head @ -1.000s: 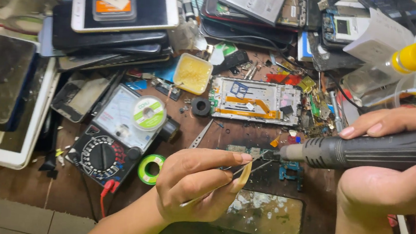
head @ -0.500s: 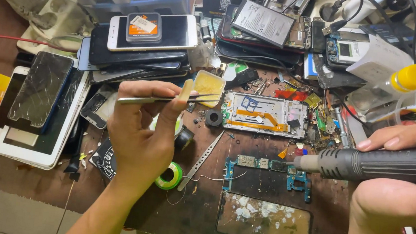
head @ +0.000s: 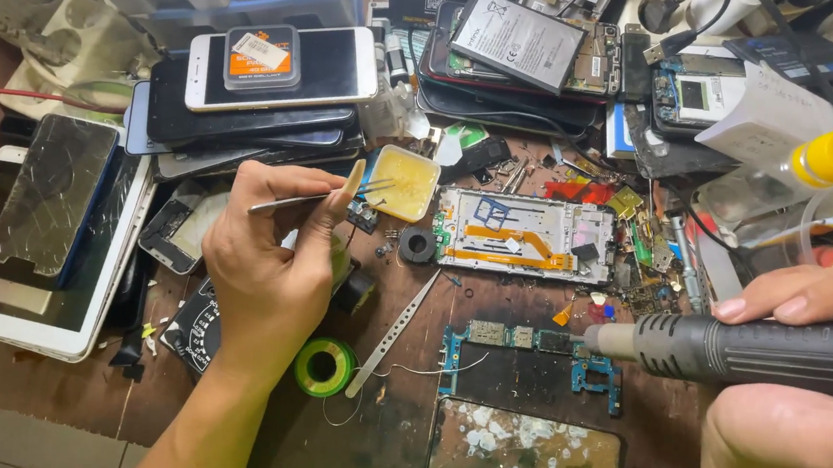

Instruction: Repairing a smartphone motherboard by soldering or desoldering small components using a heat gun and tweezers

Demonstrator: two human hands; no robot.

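Note:
My left hand (head: 269,256) grips metal tweezers (head: 311,198) whose tips reach into a small square tub of yellow paste (head: 405,182). On the right, my right hand (head: 804,398) holds a dark grey hot-air gun handle (head: 748,350); its nozzle points left at a blue phone circuit board (head: 526,359) lying on the brown bench. Above the board lies an open phone frame (head: 525,235) with an orange flex cable.
Stacked phones (head: 267,101) and cracked tablets (head: 55,233) fill the left and back. A green solder spool (head: 325,367), a metal pry tool (head: 393,332), a multimeter under my left wrist, a yellow-capped bottle (head: 830,160) and a worn mat (head: 522,459) lie around the board.
My left hand moved from near the board up and left, bringing the tweezers to the paste tub. The right hand and hot-air handle stayed almost still.

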